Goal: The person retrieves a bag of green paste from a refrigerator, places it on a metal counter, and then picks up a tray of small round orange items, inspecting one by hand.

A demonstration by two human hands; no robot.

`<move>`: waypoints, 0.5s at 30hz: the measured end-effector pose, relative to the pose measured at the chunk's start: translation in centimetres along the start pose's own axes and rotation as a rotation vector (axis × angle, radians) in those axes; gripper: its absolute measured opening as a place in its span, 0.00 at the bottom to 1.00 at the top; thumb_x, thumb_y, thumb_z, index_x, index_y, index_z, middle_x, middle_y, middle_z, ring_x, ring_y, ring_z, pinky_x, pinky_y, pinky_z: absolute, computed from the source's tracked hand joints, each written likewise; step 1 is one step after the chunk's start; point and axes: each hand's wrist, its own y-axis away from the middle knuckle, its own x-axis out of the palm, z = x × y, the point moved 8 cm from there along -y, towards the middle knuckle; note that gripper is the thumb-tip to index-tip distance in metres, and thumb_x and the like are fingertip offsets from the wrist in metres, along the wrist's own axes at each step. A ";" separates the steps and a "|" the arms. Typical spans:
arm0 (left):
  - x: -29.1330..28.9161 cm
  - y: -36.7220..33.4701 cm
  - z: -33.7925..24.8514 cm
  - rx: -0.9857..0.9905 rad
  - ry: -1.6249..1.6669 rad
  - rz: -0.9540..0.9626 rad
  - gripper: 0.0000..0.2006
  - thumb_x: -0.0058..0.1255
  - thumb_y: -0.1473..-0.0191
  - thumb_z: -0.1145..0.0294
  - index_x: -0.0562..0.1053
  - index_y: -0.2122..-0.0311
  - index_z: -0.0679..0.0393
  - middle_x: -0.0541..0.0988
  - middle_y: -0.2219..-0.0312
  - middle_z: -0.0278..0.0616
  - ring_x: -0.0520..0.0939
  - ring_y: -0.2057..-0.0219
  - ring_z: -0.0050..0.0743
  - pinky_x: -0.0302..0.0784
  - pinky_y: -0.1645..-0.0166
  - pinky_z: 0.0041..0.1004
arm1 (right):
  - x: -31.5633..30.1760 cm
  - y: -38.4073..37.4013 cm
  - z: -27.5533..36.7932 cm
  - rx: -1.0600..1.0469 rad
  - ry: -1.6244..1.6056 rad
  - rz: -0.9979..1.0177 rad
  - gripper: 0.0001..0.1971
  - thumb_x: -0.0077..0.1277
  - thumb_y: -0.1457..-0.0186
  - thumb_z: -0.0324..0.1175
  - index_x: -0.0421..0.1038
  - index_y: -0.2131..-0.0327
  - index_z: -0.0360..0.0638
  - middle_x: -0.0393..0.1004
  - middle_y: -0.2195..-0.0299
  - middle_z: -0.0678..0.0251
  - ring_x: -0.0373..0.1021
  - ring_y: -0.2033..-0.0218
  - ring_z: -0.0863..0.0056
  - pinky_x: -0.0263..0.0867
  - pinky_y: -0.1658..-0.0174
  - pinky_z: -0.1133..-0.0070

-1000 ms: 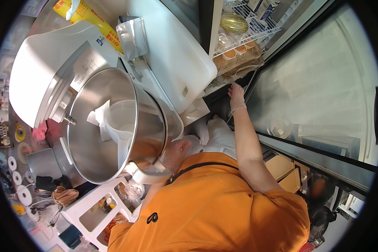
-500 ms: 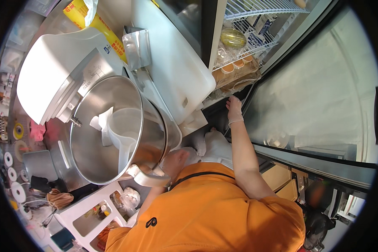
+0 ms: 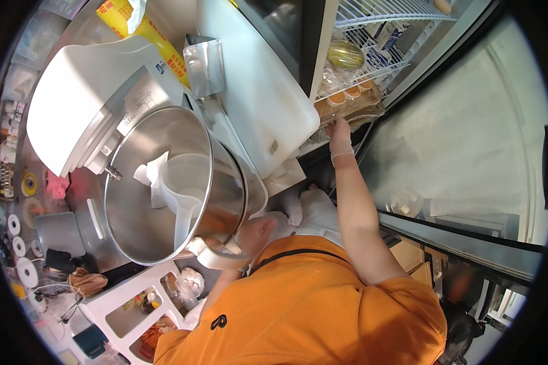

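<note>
A plastic-wrapped brown package (image 3: 371, 108) sits low in an open refrigerator (image 3: 327, 36), round orange-brown items (image 3: 353, 92) showing along its top, as a person in an orange shirt (image 3: 323, 292) reaches in. The right hand (image 3: 341, 129), in a clear glove, is at the package's front edge, its fingers bunched; whether they pinch the wrap cannot be told. Above, a wire shelf (image 3: 402, 65) carries a yellow-green melon (image 3: 346, 55). Left of the fridge, a steel mixing bowl (image 3: 128, 207) holds a translucent jug (image 3: 186, 173) and a crumpled white piece (image 3: 157, 182). The left hand (image 3: 259, 234) is just beside the bowl, partly hidden, its grip impossible to tell. Below, a white compartmented holder (image 3: 97, 307) contains bagged and colorful small goods. Half a second earlier, the right hand was below the package; now it has moved forward to the edge, while the bowl's contents remain unchanged.
</note>
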 end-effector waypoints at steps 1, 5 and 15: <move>0.0 0.1 0.1 0.006 -0.005 -0.011 0.12 0.47 0.43 0.62 0.74 0.68 0.61 0.75 0.77 0.50 0.76 0.73 0.50 0.69 0.69 0.36 | 0.1 -0.4 0.0 0.024 -0.017 0.001 0.14 0.44 0.42 0.39 0.67 0.56 0.42 0.71 0.61 0.66 0.69 0.62 0.74 0.66 0.62 0.76; -0.2 0.1 -0.2 0.017 -0.015 -0.015 0.11 0.47 0.43 0.63 0.73 0.69 0.61 0.75 0.77 0.51 0.76 0.73 0.52 0.69 0.69 0.37 | -1.5 -4.4 -1.2 -0.140 0.323 0.047 0.14 0.44 0.42 0.40 0.66 0.56 0.43 0.72 0.61 0.66 0.70 0.62 0.73 0.67 0.60 0.75; 0.4 0.0 0.3 0.016 0.004 0.009 0.09 0.48 0.44 0.66 0.73 0.69 0.62 0.74 0.77 0.50 0.75 0.73 0.53 0.68 0.69 0.38 | -3.6 -1.8 -3.2 0.107 -0.014 -0.147 0.19 0.43 0.42 0.43 0.64 0.52 0.43 0.71 0.58 0.64 0.70 0.61 0.71 0.66 0.59 0.75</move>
